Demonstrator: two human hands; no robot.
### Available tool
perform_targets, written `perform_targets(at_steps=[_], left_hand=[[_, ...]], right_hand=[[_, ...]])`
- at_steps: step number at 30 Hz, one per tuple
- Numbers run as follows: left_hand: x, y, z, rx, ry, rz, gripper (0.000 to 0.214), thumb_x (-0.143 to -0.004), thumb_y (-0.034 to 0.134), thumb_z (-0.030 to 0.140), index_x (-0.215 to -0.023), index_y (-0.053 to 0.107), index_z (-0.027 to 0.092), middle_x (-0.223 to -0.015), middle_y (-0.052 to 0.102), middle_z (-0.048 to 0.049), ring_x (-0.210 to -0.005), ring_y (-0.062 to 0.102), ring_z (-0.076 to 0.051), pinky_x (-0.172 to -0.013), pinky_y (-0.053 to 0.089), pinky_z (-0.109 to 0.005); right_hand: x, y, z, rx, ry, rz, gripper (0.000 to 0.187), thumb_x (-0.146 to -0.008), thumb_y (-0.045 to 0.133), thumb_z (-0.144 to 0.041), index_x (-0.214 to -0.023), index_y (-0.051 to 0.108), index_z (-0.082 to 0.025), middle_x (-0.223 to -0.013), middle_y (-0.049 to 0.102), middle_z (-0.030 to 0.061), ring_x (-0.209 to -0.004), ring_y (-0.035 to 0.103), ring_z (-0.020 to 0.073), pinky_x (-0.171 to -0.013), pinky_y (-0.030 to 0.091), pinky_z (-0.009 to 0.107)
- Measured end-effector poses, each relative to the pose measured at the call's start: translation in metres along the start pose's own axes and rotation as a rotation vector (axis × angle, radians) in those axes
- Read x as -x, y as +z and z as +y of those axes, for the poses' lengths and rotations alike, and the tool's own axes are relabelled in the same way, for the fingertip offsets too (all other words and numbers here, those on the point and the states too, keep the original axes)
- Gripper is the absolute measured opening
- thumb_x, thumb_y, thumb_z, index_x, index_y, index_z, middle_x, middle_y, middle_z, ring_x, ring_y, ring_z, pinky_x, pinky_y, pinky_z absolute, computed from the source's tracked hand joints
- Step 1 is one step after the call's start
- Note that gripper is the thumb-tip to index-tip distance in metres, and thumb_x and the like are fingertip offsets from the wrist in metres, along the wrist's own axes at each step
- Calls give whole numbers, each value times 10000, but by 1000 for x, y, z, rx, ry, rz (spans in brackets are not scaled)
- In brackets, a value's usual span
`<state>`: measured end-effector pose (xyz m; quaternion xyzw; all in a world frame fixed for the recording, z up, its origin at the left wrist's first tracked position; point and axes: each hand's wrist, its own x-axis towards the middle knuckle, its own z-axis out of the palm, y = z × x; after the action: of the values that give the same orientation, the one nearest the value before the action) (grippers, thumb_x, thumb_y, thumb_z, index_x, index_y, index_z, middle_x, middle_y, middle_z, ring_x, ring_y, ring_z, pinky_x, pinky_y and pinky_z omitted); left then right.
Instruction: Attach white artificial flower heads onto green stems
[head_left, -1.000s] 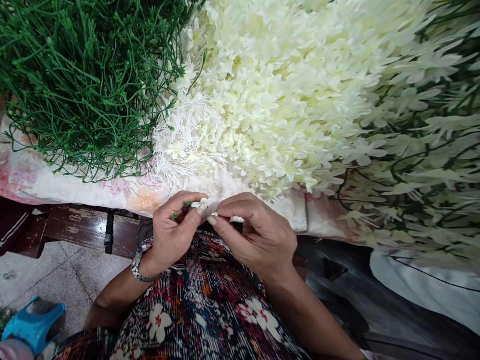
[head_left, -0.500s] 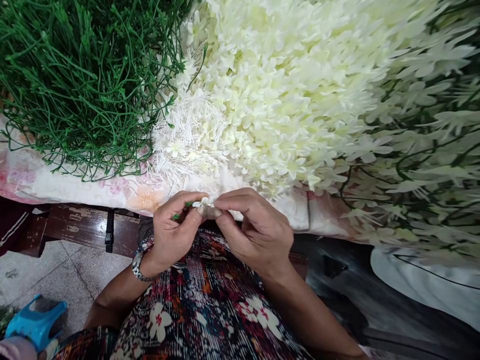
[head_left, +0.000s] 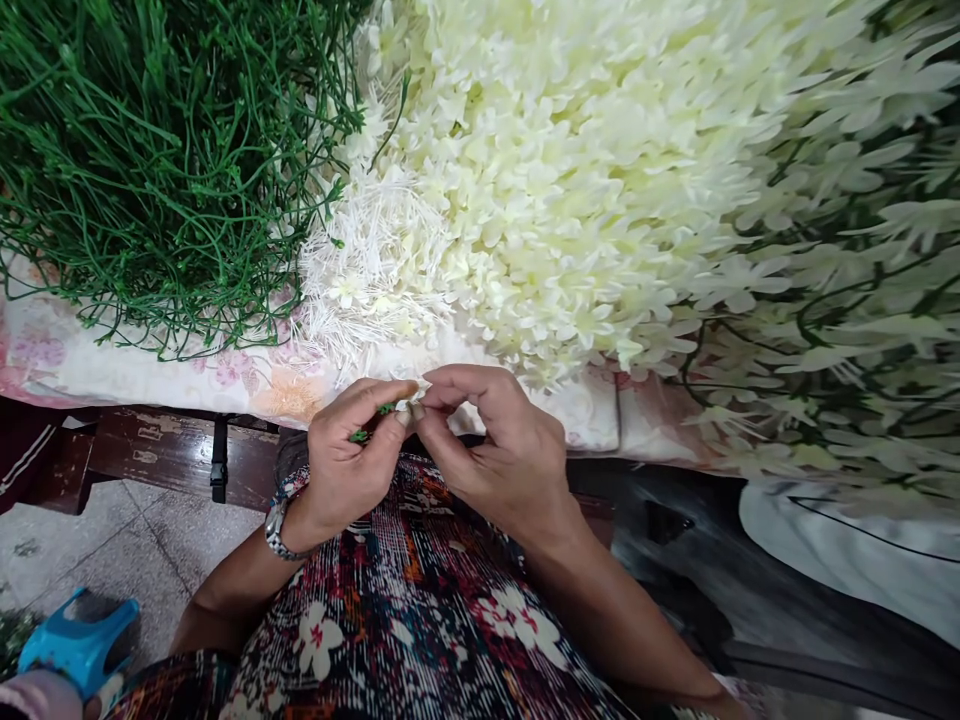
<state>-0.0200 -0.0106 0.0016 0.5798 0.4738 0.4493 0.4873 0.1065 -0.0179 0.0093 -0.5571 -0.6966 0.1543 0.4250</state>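
Close to my body, my left hand point(head_left: 356, 440) pinches a green artificial stem point(head_left: 360, 436) between thumb and fingers; most of the stem is hidden in the palm. At the fingertips a small white artificial flower point(head_left: 410, 402) sits on the stem's tip. My right hand point(head_left: 499, 440) pinches this flower from the other side with thumb and index finger. Beyond my hands lie a heap of loose white blossoms point(head_left: 555, 200), a small pile of thin white stamens point(head_left: 375, 270) and a bundle of green stems point(head_left: 165, 180).
Finished-looking white flower sprays point(head_left: 840, 280) with green stems lie on the right. A floral cloth point(head_left: 180, 375) covers the work surface. A wooden bench edge point(head_left: 165, 450) with a black strap point(head_left: 219, 460) shows below. A blue plastic stool point(head_left: 79, 640) stands on the floor at lower left.
My right hand has shifted slightly left and up, its fingertips closer to my left ones. The flower has tilted and is more covered by the fingers.
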Motion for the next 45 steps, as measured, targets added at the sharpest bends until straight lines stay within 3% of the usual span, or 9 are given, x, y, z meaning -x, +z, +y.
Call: perform_targets(at_steps=[4,20,23,27,30,37,45], left_hand=[[-2,-2,0,-101,97,-28,228,-755,518,83,-938,626,167,-831,623,-41,-736,561,-102,-664,474,-231],[0,-2,-3,-348,392,-91,340,-740,433,-1,-1010,572,152,-919,634,-79,-835,582,-133,-725,504,-273],[4,0,-4,-344,401,-47,340,-722,473,10,-1023,547,150,-897,627,-70,-819,581,-131,-734,501,-261],[12,1,-5,-311,300,53,407,-704,527,54,-1093,480,164,-880,612,-55,-740,574,-109,-691,502,-218],[14,2,-5,-277,287,74,360,-694,542,51,-1036,507,161,-848,606,-42,-697,559,-94,-670,493,-201],[7,1,-5,-173,430,47,264,-695,506,-12,-920,553,118,-851,618,-75,-809,596,-136,-711,503,-255],[5,-2,-8,-283,576,50,309,-643,497,-57,-886,570,119,-820,636,-67,-787,613,-130,-675,534,-240]], right_hand=[[-1,-1,1,-3,-1,-16,263,-726,503,-93,-965,473,-200,-711,564,-30,-614,550,79,-573,480,199],[-2,-4,1,-23,-11,-94,255,-739,479,-83,-975,508,-172,-759,593,7,-661,558,91,-608,484,222],[0,-5,2,-64,-29,-99,235,-738,490,-78,-956,530,-158,-758,593,18,-684,553,96,-618,479,230],[2,-6,3,-101,-57,-78,227,-732,502,-65,-929,534,-173,-730,581,5,-660,539,90,-588,468,226],[3,-6,3,-95,-94,-55,218,-722,513,-51,-904,533,-170,-707,574,0,-645,533,85,-571,461,216],[6,-4,1,-115,-118,8,245,-703,536,-34,-902,537,-177,-717,583,-9,-649,542,76,-552,460,199],[9,-2,2,-136,-130,9,247,-707,538,-33,-905,532,-180,-724,584,-3,-670,550,83,-559,470,213]])
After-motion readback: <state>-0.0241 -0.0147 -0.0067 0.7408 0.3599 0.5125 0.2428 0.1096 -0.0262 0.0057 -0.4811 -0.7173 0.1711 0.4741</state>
